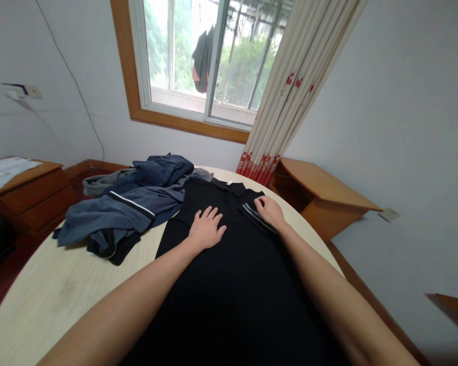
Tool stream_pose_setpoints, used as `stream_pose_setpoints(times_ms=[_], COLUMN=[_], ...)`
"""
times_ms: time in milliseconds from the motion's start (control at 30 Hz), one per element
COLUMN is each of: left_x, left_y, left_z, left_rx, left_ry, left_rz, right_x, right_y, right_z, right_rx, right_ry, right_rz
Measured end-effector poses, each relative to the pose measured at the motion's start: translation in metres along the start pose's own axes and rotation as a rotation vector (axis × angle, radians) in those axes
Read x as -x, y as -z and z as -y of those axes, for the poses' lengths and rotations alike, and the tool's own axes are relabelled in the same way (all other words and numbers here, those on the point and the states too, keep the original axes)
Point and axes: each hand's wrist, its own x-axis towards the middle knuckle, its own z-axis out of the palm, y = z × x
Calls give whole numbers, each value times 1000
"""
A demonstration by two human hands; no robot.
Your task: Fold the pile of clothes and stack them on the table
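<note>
A black polo shirt lies spread on the round pale wooden table, collar toward the window. My left hand rests flat on the shirt's chest, fingers stretched out. My right hand presses on the folded-in right sleeve with its grey-striped cuff, fingers curled over the fabric edge.
A heap of blue and grey clothes lies on the table's far left. Wooden cabinets stand at the left and right. A window and a curtain are behind the table.
</note>
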Motion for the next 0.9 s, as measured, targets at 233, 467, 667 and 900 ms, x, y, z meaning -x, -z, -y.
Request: stream_pose_setpoints(times_ms=[233, 467, 667, 900], left_x=[0, -2, -1, -1], left_y=[2, -1, 0, 1], left_z=[0, 0, 0, -1], left_rx=[17, 20, 16, 1], left_ry=[6, 5, 7, 8], left_rz=[23, 15, 18, 19], right_x=[-33, -53, -67, -77], right_y=[-35, -49, -51, -47], right_z=[-41, -52, -60, -72], right_rx=[114, 112, 92, 58], right_ry=[-174, -290, -335, -278], right_rz=[214, 250, 267, 216])
